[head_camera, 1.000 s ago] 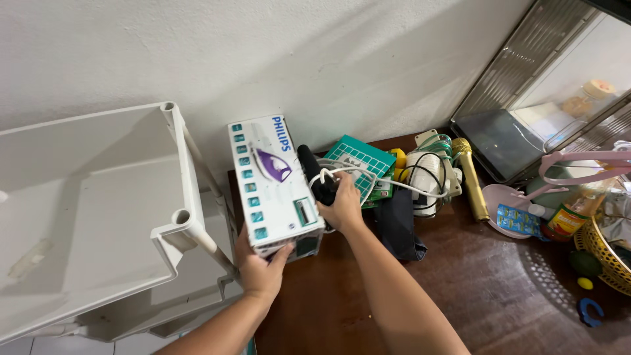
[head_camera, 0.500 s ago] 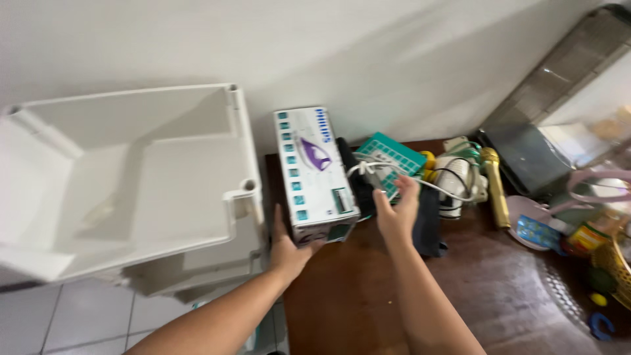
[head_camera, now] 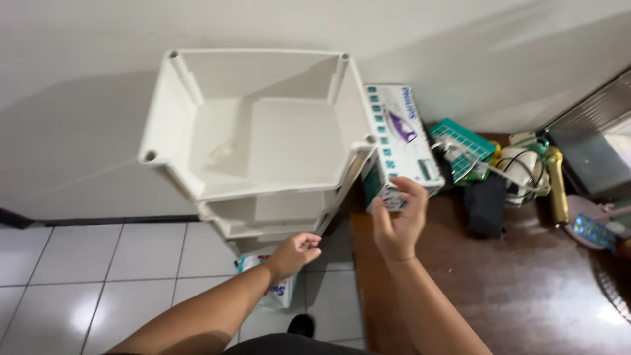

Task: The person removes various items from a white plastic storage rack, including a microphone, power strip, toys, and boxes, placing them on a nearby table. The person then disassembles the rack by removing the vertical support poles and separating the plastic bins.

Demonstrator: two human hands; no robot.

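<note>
The box (head_camera: pixel 399 141), white with teal squares down one side and a picture of an iron, lies on the far left corner of the brown surface (head_camera: pixel 526 289), close against the wall (head_camera: pixel 79 85) and just beside the rack (head_camera: pixel 259 131). Its near end meets the right hand (head_camera: pixel 397 220), which is raised palm-in with fingers loosely spread; the fingertips touch or nearly touch the box's end, but the hand is not closed around it.

The left hand (head_camera: pixel 296 251) hangs lower, beside the rack's lower tiers, fingers curled in loosely; whether it holds anything cannot be told. Below it a white and blue packet (head_camera: pixel 273 292) sits on the tiled floor (head_camera: pixel 98 276).

The rack is white plastic with stacked trays. Right of the box lie a teal basket (head_camera: pixel 463 148), white cables (head_camera: pixel 486 167), a black pouch (head_camera: pixel 486 205), a white round appliance (head_camera: pixel 526 167) and a gold microphone (head_camera: pixel 557 184).
</note>
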